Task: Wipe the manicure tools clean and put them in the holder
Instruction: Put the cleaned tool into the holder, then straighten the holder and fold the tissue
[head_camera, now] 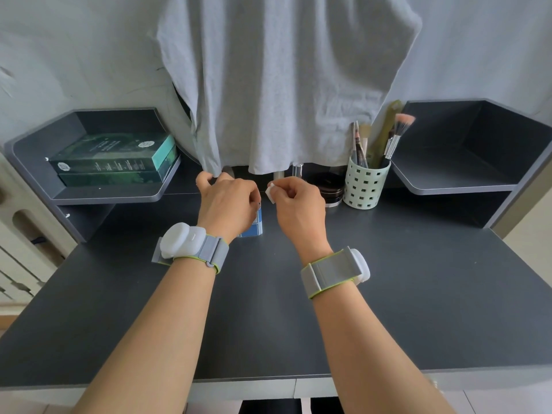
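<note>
Item: manicure tidy-up at the dark desk point(388, 294), wiping stage. We hold our right hand point(300, 210) above the rear middle of the desk, fingers curled and pinching a small white wipe point(271, 193) at its upper edge. Our left hand point(228, 204) hovers just beside it, fingers curled; whatever it grips is hidden behind the knuckles, so we cannot tell whether a tool is in it. Under that hand a blue-and-white packet point(253, 225) stands on the desk, mostly covered. The holder point(365, 186), a pale green perforated cup, sits near the rear right of the desk, below the right-hand shelf point(454, 174), already carrying brushes point(397, 135) and slim tools. Just beside it, on its left, lies a dark round compact point(331, 189); a grey cloth point(283, 85) hangs down behind. Risks, in our judgement: the wipe is held by a thin pinch and could slip free; the holder is crowded and top-heavy, so pushing another tool in could tip it toward the compact; a reach rightward could knock the packet over.
</note>
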A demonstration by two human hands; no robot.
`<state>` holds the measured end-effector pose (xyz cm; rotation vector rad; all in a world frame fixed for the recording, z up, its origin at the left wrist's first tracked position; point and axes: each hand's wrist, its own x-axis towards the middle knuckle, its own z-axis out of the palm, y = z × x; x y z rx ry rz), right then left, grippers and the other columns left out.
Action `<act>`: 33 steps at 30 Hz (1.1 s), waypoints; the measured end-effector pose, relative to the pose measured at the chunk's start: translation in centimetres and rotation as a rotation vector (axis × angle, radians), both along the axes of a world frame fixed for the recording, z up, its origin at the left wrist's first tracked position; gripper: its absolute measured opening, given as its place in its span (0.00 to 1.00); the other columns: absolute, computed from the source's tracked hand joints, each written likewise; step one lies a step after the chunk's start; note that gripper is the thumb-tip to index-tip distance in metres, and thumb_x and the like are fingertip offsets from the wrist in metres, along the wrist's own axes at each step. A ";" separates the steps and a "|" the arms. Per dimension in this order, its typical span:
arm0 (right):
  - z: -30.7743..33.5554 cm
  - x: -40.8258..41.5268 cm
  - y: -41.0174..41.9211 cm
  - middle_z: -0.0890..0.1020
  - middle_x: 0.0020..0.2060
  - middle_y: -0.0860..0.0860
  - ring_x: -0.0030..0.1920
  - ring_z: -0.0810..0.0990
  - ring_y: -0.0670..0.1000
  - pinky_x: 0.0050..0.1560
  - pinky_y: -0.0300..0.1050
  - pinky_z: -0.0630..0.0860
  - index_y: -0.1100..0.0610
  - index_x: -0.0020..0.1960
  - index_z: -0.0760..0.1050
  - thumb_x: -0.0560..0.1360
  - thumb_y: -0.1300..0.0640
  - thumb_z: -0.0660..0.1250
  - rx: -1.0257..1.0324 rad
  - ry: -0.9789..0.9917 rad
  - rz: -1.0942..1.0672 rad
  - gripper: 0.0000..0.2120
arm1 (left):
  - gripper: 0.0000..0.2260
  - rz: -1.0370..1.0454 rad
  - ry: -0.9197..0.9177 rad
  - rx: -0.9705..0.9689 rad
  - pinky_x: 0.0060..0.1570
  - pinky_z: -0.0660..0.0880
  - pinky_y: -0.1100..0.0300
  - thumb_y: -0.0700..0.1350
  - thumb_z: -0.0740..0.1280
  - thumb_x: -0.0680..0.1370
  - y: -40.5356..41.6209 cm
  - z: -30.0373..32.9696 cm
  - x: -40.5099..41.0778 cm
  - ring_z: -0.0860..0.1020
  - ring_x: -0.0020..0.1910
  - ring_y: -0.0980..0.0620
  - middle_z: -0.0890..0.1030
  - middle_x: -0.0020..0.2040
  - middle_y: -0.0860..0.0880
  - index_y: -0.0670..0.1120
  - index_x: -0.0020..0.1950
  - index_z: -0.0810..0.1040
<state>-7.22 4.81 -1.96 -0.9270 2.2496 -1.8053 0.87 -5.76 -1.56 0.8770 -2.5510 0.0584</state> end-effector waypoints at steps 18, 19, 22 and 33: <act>-0.5 0.0 0.2 0.77 0.32 0.39 0.34 0.75 0.40 0.37 0.28 0.66 0.54 0.51 0.84 0.79 0.56 0.68 0.027 0.026 0.007 0.07 | 0.09 -0.084 0.193 0.178 0.55 0.65 0.50 0.43 0.66 0.80 -0.1 1.3 0.5 0.73 0.53 0.45 0.80 0.42 0.53 0.52 0.47 0.85; -0.4 0.0 0.1 0.77 0.32 0.39 0.34 0.75 0.39 0.36 0.27 0.66 0.54 0.51 0.84 0.79 0.56 0.68 0.026 0.022 0.009 0.06 | 0.09 -0.085 0.208 0.183 0.55 0.65 0.50 0.43 0.66 0.80 -0.1 1.4 0.5 0.73 0.52 0.45 0.79 0.41 0.54 0.52 0.47 0.85; -0.3 0.1 0.0 0.78 0.32 0.39 0.34 0.75 0.39 0.37 0.30 0.67 0.53 0.49 0.84 0.78 0.55 0.68 0.013 -0.008 0.013 0.06 | 0.08 -0.087 0.241 0.196 0.56 0.69 0.48 0.44 0.67 0.79 -0.2 1.6 0.9 0.75 0.50 0.46 0.80 0.38 0.55 0.54 0.44 0.84; -0.8 2.0 -0.8 0.82 0.39 0.43 0.42 0.78 0.45 0.41 0.36 0.69 0.52 0.51 0.84 0.78 0.56 0.67 0.052 0.001 0.028 0.07 | 0.07 -0.075 0.389 0.202 0.55 0.73 0.43 0.42 0.67 0.79 -0.4 2.4 4.3 0.75 0.52 0.47 0.84 0.46 0.50 0.49 0.48 0.86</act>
